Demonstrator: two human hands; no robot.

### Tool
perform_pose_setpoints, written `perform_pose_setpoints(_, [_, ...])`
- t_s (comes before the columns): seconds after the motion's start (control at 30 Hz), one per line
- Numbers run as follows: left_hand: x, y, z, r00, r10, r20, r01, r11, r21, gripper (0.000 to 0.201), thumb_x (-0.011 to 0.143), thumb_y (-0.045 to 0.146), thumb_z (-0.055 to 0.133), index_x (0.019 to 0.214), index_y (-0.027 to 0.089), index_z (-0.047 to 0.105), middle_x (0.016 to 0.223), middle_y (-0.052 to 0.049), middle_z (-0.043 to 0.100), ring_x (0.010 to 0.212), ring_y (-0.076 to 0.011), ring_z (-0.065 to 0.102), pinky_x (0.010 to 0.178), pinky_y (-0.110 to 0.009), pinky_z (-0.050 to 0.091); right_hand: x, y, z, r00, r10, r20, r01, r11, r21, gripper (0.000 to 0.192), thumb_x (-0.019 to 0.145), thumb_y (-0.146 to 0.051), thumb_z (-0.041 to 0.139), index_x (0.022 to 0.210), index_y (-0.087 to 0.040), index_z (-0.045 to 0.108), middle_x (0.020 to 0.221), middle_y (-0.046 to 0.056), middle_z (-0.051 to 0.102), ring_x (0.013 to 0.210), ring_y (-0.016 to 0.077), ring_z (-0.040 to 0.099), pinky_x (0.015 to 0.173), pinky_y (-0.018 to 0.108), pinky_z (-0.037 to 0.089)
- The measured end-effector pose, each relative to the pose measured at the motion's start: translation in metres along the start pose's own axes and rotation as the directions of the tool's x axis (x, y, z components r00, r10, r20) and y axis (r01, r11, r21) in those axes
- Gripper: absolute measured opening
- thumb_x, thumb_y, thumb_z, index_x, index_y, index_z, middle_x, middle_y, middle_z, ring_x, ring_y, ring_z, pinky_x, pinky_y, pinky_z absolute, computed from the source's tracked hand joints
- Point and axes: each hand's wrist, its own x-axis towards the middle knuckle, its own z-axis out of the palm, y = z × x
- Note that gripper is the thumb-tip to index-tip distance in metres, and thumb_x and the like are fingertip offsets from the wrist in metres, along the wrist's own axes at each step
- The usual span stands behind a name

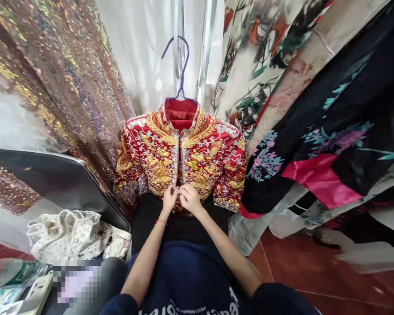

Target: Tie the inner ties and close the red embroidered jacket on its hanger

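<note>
Head view: hanging from purple hanger (180, 65), red jacket (180, 153) staying upright for fastening; left hand (170, 197), right hand (189, 199) pinching hem edges together, fingers nearly closed.

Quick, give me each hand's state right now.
Left hand: fingers pinched shut on the front edge of the red and gold jacket.
Right hand: closed on the same jacket's front opening.

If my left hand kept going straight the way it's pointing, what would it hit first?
The left hand points up and away, already at the front opening of the red and gold embroidered jacket. It would likely press into that jacket's lower front at once; depth is hard to judge.
</note>
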Motion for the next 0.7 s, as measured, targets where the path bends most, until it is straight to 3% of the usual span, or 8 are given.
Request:
perform_pose_setpoints(0.1, [-0.009,-0.036,0.006,0.972,-0.236,0.005,0.232,0.949,-0.214,0.033,0.095,0.039,0.061,0.118,0.015,0.063,0.116,-0.009,0.066,0.101,-0.0209,0.066,0.087,-0.04,0.057,-0.021,0.057,0.038,0.962,0.27,0.032,-0.271,0.946,0.179,0.032,0.095,-0.037,0.063,0.12,-0.016,0.063,0.12,0.008,0.066,0.103,0.0206,0.066,0.09,0.042,0.057])
perform_pose_setpoints(0.23, [0.0,-0.068,0.004,0.898,-0.441,0.013,0.4,0.802,-0.443,0.04,0.095,0.038,0.061,0.129,0.017,0.058,0.129,-0.011,0.061,0.11,-0.0228,0.063,0.093,-0.045,0.056,-0.026,0.109,0.057,0.828,0.561,0.009,-0.507,0.742,0.438,0.038,0.096,-0.039,0.062,0.127,-0.017,0.059,0.125,0.009,0.063,0.105,0.0214,0.065,0.089,0.043,0.058])
perform_pose_setpoints(0.33, [0.013,-0.076,-0.001,0.872,-0.49,0.021,0.412,0.709,-0.572,0.04,0.095,0.038,0.061,0.129,0.017,0.058,0.129,-0.011,0.061,0.111,-0.0226,0.063,0.093,-0.045,0.056,-0.018,0.131,0.047,0.745,0.665,-0.06,-0.505,0.62,0.6,0.039,0.096,-0.039,0.062,0.129,-0.017,0.058,0.128,0.01,0.062,0.108,0.0222,0.064,0.091,0.044,0.057])
perform_pose_setpoints(0.5, [0.014,-0.081,0.002,0.845,-0.516,0.139,0.461,0.574,-0.677,0.037,0.096,0.037,0.061,0.127,0.017,0.059,0.128,-0.011,0.061,0.109,-0.0218,0.064,0.092,-0.044,0.057,-0.011,0.149,0.023,0.654,0.747,-0.115,-0.455,0.511,0.729,0.038,0.097,-0.039,0.061,0.128,-0.018,0.059,0.128,0.01,0.062,0.108,0.0218,0.064,0.091,0.043,0.057])
perform_pose_setpoints(0.7, [-0.008,-0.084,0.009,0.803,-0.518,0.297,0.557,0.471,-0.684,0.033,0.096,0.035,0.061,0.123,0.017,0.061,0.124,-0.01,0.063,0.103,-0.0193,0.065,0.088,-0.039,0.058,-0.019,0.154,0.026,0.628,0.772,-0.099,-0.449,0.463,0.764,0.038,0.096,-0.038,0.062,0.128,-0.018,0.059,0.129,0.009,0.062,0.109,0.0221,0.064,0.091,0.044,0.057])
